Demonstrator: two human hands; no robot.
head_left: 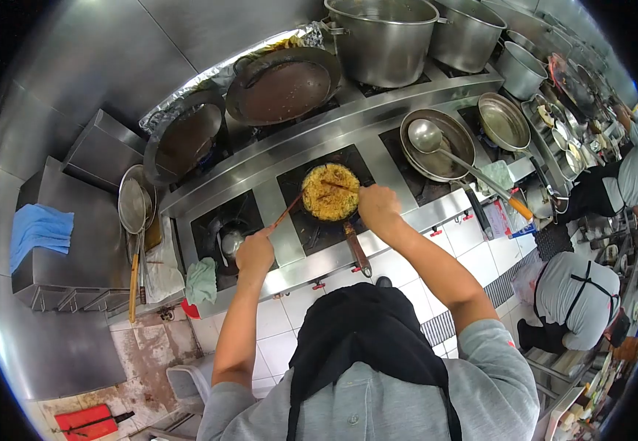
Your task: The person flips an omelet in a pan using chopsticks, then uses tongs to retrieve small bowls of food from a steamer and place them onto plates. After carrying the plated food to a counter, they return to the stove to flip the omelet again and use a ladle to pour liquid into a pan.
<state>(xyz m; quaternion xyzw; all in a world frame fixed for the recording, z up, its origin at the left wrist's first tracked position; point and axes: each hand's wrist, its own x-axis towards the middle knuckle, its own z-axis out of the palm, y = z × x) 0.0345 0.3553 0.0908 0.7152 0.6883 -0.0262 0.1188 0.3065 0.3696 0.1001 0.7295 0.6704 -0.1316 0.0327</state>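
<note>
A round layer of yellow, egg-like food (327, 204) fills a small frying pan on the middle burner; the pan's wooden handle (356, 250) points back toward my body. My left hand (255, 251) is closed around a brown chopstick (286, 209) whose far end reaches the left edge of the food. From the other side, my right hand (380, 206) grips a second, darker chopstick (339, 186) that lies across the top of the food. Neither hand touches the pan handle.
A ladle (425, 137) rests in a wide pan (457, 147) to the right. Left of the pan, another burner (223, 228) holds a metal ladle. Woks (283, 87) and large pots (382, 44) line the back. Two co-workers (576, 294) stand at right.
</note>
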